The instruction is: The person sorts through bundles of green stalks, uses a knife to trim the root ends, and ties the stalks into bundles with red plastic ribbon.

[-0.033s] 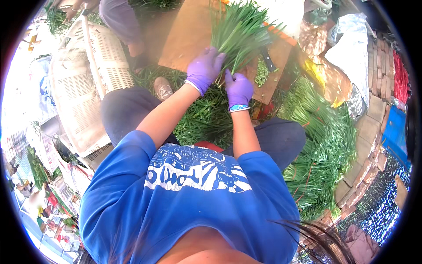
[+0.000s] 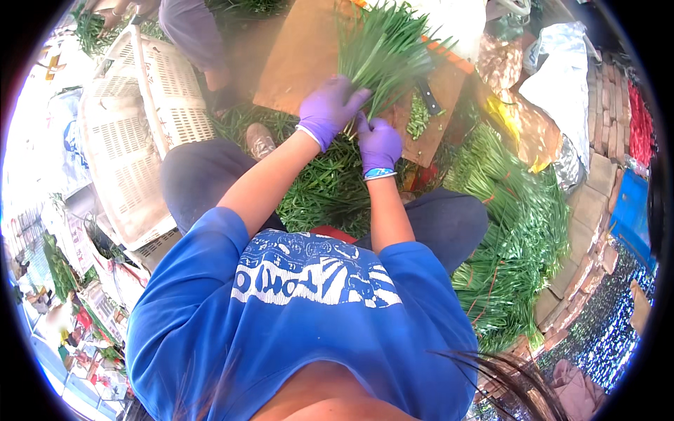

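A bunch of long, flat-leaved greens, probably garlic chives, fans out away from me over a brown board. My left hand, in a purple glove, is closed round the left side of the stems, its thumb stretched across them. My right hand, gloved alike, is at the stem ends with its fingers curled and its thumb up against them. Whether it pinches a stem is hidden. Right of the bunch, a black-handled knife lies on the board, its blade partly covered by leaves. Short cut stem pieces lie beside it.
Loose greens cover the ground between my legs. A large pile of tied green bundles lies to my right, along a brick edging. White plastic crates stand at left. Another person's leg is at the far left.
My left thumb has swung out to the right across the stems. My right hand has shifted slightly left, closer to the left hand.
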A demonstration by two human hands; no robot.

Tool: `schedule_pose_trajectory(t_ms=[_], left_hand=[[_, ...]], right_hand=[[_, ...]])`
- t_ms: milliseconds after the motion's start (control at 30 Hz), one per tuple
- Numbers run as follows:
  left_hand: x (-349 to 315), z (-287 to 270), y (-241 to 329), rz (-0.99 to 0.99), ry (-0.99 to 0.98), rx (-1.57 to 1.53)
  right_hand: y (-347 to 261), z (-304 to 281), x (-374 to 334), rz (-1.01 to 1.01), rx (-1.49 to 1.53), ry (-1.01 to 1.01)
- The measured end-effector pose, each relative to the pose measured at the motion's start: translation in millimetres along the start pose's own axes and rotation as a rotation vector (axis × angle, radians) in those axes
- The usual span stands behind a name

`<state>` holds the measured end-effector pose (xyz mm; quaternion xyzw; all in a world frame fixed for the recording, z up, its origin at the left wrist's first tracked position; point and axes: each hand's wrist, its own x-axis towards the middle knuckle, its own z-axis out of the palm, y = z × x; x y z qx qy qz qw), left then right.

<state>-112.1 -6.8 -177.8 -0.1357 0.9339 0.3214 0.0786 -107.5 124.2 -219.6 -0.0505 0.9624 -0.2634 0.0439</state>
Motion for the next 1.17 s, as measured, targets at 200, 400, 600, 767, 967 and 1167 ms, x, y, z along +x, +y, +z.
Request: schedule_pose_trajectory(t_ms=[200, 400, 600, 767, 967, 1167], left_hand=[[14, 5, 17, -0.150, -0.165, 0.340], [15, 15, 22, -0.152, -0.084, 0.369], [31, 27, 30, -0.168, -0.066, 0.449], [34, 19, 29, -0.109, -0.049, 0.398], [58, 2, 30, -0.141, -0.185, 0.376], [73, 5, 47, -0.164, -0.165, 0.372]], right_hand=[[1, 18, -10, -0.117, -0.105, 0.038], [12, 27, -5, -0.230, -0.056, 0.139], [22, 39, 3, -0.304, -0.044, 0.139], [24, 34, 8, -0.363, 0.034, 0.146], [26, 8, 19, -0.266, 0.188, 0.138], [27, 2, 29, -0.159, 0.246, 0.293]])
